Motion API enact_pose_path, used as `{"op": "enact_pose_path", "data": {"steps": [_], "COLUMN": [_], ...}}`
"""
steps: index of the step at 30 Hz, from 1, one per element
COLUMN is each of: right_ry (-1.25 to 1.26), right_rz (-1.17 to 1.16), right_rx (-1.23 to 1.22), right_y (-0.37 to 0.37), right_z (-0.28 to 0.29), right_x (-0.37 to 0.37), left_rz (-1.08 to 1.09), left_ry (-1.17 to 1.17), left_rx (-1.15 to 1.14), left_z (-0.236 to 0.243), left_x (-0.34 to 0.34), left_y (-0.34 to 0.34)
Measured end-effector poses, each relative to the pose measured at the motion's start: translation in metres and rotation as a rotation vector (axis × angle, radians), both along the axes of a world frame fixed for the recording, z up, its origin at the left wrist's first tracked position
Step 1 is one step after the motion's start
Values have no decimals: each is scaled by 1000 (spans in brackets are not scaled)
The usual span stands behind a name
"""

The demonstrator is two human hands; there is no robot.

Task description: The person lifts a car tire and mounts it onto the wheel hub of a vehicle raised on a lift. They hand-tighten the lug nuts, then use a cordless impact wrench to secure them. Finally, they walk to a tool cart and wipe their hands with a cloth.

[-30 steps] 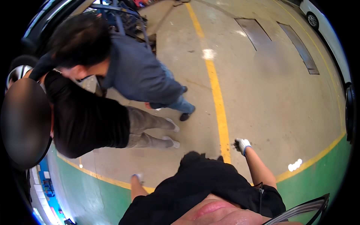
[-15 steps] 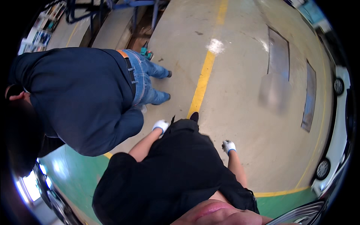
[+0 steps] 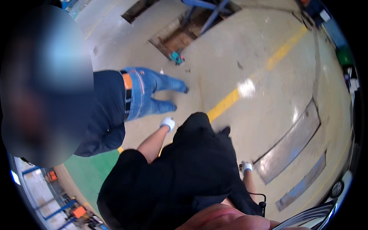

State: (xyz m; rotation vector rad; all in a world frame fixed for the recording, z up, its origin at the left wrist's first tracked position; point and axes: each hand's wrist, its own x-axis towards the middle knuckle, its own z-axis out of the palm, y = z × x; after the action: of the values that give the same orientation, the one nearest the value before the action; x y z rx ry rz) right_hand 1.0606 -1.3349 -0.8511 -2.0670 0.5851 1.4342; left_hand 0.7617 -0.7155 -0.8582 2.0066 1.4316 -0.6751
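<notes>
My left hand (image 3: 168, 123), in a white knit glove with a blue cuff, hangs out beside my body near the other person's jeans, apart from them. Its fingers are curled in, and no object shows in them. Low at my right side is my right hand (image 3: 246, 167), also in a white glove. Its fingers are bent together and look dark at the tips; whether something small is in them is hidden. Neither hand touches anything around it.
Close on my left stands a person in a dark top and blue jeans (image 3: 147, 84). Beyond are a floor pit (image 3: 168, 44) with blue metal framing (image 3: 214, 17) and a teal power tool (image 3: 176, 58) at its edge. Metal floor plates (image 3: 289, 142) and a white car (image 3: 339, 188) lie right.
My view has swung left. The yellow line, pit and floor plates now lie at a different slant, and my left hand stands further out from my body.
</notes>
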Motion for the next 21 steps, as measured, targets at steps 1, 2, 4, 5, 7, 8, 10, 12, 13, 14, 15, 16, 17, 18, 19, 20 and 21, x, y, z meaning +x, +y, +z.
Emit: {"op": "enact_pose_path", "data": {"steps": [1,2,4,5,7,8,10,12,13,14,15,16,17,18,19,20,21], "right_ry": [-130,-227,-318,-316,-347,-377,-428,-409,-402,-386,-378,-379,-376,-361,-343,-328,-307], "right_rz": [-41,28,-38,-41,-7,85,280,434,509,595,670,743,837,935,1024,1092,1156], "right_rx": [110,156,123,102,86,108,141,168,199,230,262,303,354,391,420,436,441], "right_y": [3,56,124,165,246,282,350,427,470,512,547,584,639,692,745,789,828], "right_z": [-18,11,11,33,59,66,64,54,53,50,53,61,72,89,106,116,121], "right_x": [65,105,211,249,329,355,405,426,434,438,440,443,450,452,456,462,466], "left_rz": [-14,-11,63,117,169,218,214,158,158,222,271,223,208,248,289,335,384], "left_ry": [24,-25,-226,-250,-261,-347,-407,-352,-346,-346,-338,-312,-286,-284,-287,-285,-281], "left_rx": [-57,105,201,202,149,241,197,220,131,112,59,32,9,50,90,91,88], "left_z": [6,18,34,43,79,77,75,51,64,85,107,127,136,111,80,72,60], "left_x": [41,40,95,114,171,185,210,229,249,264,280,296,303,303,307,316,323], "left_y": [4,-6,17,28,60,64,97,141,172,194,211,236,260,277,290,310,323]}}
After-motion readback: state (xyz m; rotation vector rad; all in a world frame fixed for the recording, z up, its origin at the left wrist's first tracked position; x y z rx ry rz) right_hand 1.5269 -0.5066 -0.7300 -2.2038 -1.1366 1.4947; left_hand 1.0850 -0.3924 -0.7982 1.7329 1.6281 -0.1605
